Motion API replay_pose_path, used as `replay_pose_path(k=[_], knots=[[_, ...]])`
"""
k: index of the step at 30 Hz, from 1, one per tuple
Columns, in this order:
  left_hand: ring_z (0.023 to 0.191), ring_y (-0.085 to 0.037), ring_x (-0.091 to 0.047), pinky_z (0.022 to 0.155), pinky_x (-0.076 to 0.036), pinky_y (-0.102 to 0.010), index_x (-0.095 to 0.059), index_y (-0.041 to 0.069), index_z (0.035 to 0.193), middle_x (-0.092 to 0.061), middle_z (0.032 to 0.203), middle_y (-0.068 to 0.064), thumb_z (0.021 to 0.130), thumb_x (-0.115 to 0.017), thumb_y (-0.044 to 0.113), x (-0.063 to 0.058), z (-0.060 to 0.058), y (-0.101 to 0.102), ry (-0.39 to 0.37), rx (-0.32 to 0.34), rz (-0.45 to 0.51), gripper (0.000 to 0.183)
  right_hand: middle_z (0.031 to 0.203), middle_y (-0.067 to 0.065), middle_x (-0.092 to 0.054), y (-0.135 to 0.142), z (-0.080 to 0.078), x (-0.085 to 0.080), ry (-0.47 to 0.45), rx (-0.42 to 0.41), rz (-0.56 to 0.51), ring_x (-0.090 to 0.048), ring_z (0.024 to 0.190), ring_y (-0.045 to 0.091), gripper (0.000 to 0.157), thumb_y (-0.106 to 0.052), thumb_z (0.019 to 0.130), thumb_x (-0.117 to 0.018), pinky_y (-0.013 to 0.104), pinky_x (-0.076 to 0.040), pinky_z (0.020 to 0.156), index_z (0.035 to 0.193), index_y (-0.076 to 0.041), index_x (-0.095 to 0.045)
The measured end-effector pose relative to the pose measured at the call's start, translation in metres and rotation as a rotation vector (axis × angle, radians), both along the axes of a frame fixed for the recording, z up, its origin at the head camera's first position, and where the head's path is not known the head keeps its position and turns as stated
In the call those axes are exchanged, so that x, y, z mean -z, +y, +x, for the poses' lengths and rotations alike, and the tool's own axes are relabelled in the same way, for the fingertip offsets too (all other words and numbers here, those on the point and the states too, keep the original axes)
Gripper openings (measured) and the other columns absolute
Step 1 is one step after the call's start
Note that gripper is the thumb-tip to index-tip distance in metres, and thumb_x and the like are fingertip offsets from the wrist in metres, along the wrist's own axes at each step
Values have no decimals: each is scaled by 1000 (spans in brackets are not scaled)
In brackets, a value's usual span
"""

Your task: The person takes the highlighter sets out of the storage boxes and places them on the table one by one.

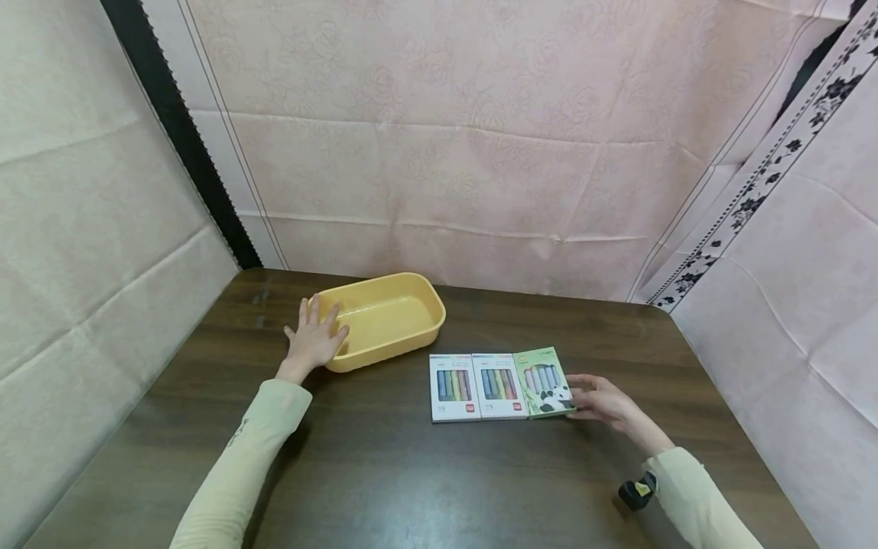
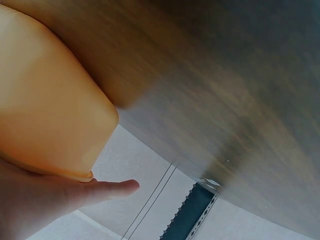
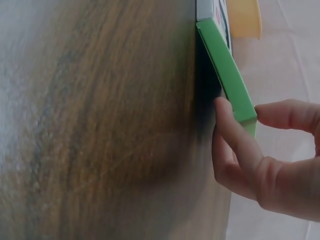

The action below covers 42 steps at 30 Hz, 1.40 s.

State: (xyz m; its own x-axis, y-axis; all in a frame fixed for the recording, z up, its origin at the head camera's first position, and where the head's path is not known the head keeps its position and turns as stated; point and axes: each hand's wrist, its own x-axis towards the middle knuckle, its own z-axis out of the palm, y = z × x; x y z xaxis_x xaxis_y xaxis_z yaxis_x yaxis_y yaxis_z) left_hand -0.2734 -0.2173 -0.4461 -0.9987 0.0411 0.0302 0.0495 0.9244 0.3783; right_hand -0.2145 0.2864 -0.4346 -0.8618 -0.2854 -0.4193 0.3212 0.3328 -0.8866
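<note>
My left hand (image 1: 312, 340) rests on the left end of a yellow plastic basin (image 1: 394, 341), its fingers spread over the rim. In the left wrist view, one straight finger (image 2: 112, 191) extends past the rim of the basin (image 2: 55, 100). On the table, a green stationery box (image 1: 546, 380) printed with a panda and coloured sticks lies beside two white boxes. My right hand (image 1: 602, 402) pinches its right end between thumb and fingers. The right wrist view shows the green box (image 3: 227, 72) tilted, its held end raised off the table with fingertips beneath.
The two white boxes (image 1: 455, 387) with coloured sticks printed on them lie flat, side by side. They sit in front of the basin on a dark wooden table (image 1: 384, 473). Pale cloth (image 1: 439, 175) hangs behind the table and at both sides. A black device (image 1: 638, 490) is at the right wrist.
</note>
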Motion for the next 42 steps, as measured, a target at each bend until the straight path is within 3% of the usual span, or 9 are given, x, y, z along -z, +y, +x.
replay_pose_path(k=[12,31,42], knots=[[135,-41,12,90,-7,-77,-20,12,143,5,149,-21,93,-31,46,-2,-2,1,16,-2,-6,61,116,29,-47,-4,1,-2,11,12,104,-59,87,17,50,-4,90,-43,38,-52,79,133,12,-23],[135,-40,14,90,-4,-77,-19,13,143,9,149,-19,93,-30,47,1,-1,2,19,-1,16,61,119,31,-44,-4,-4,0,34,19,105,-59,87,17,46,-1,92,-40,40,-52,78,134,9,-24],[135,-41,15,89,-6,-77,-19,13,143,6,149,-20,93,-32,45,0,0,1,9,-6,0,61,117,33,-45,-4,-3,-5,47,-26,121,-60,91,19,46,-2,91,-40,41,-52,79,132,12,-25]])
